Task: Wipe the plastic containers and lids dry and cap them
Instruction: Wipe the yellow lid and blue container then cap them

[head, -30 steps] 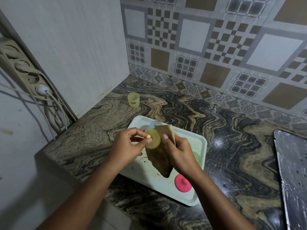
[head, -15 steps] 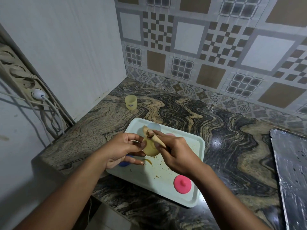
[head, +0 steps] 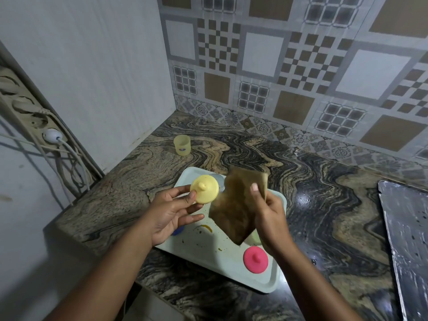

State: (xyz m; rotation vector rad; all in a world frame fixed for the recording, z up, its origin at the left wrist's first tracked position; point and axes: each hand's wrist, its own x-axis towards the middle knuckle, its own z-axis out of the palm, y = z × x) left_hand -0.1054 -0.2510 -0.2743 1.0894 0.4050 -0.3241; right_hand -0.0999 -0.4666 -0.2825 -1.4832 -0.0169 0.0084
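Observation:
My left hand [head: 172, 210] pinches a round yellow lid [head: 205, 189] with a small knob, held above the pale tray [head: 203, 247]. My right hand [head: 269, 213] grips a brown cloth [head: 238, 205], which hangs beside the lid and apart from it. A pink knobbed lid [head: 255, 259] lies on the tray's near right part. A blue piece [head: 177, 230] shows under my left hand, and a pale green container [head: 254, 237] peeks out under the cloth. A small yellow container [head: 182, 145] stands uncapped on the counter near the back left wall.
The marbled counter [head: 312, 193] ends at tiled walls behind and a plain wall on the left. A dark metal sheet [head: 407, 230] lies at the right edge. A power strip with cables [head: 49, 135] hangs on the left wall. The tray bears brown stains.
The cloth was wrapped round the yellow lid half a second ago. My hands have since drawn apart, with the lid bare in my left hand and the cloth hanging from my right.

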